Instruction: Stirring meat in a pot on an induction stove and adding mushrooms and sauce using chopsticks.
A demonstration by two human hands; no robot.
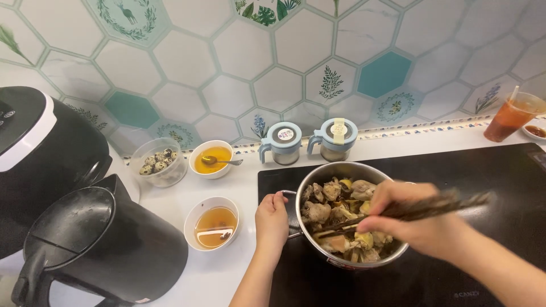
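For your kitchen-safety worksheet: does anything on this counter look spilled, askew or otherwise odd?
Nothing stands out. The pot sits level on the cooktop, left hand on its handle, right hand stirring with chopsticks. Both sauce bowls stand upright, no spills visible.

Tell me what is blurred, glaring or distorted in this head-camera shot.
Head view: the dark wooden chopsticks in the right hand smear with motion blur; the left hand on the steel pot's handle is sharp. Soft glare sits on the black kettle's lid. The lighting is even, the shadows faint; the wide lens bends the counter's edges.
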